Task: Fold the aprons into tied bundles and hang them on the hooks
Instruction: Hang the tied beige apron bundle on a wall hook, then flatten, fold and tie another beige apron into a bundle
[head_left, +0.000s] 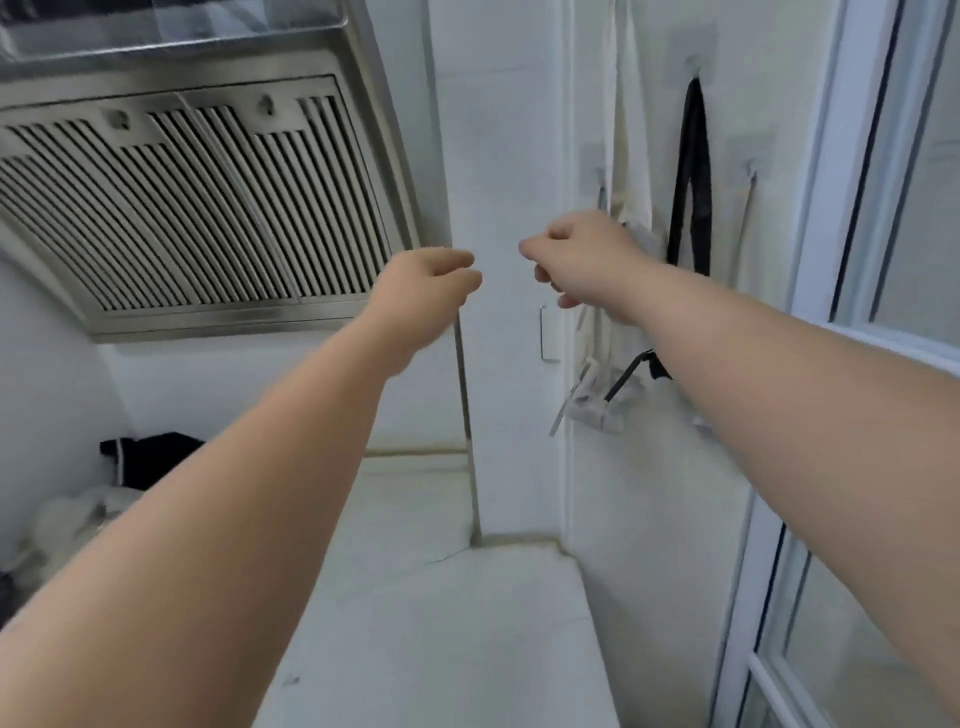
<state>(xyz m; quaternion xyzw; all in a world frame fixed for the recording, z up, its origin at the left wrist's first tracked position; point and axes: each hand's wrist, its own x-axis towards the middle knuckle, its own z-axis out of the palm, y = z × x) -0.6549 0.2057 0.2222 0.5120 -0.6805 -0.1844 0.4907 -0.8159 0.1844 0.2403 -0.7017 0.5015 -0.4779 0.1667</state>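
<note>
Head view, motion-blurred. Left hand (431, 291): fingers (457, 260) curled in, thumb tip close against forefinger as in a pinch. I see nothing between them, so I cannot tell whether they grip anything. Right hand (582, 260): fingers (532, 249) also curled, pointing toward the left fingers, near them but apart. A white strap (578, 318) shows just under the right fingers; I cannot tell whether it is pinched or only passes behind them.

White apron (626, 156) hangs on the wall directly behind the right fingers and runs up above them. Black strap (691, 171) hangs as a loop from a hook (693, 62) above and to the right of the right fingers. Black apron (150, 457) lies on the counter (415, 623), well below and left of the left fingers. Range hood (197, 197) sits up and left of the left fingers.
</note>
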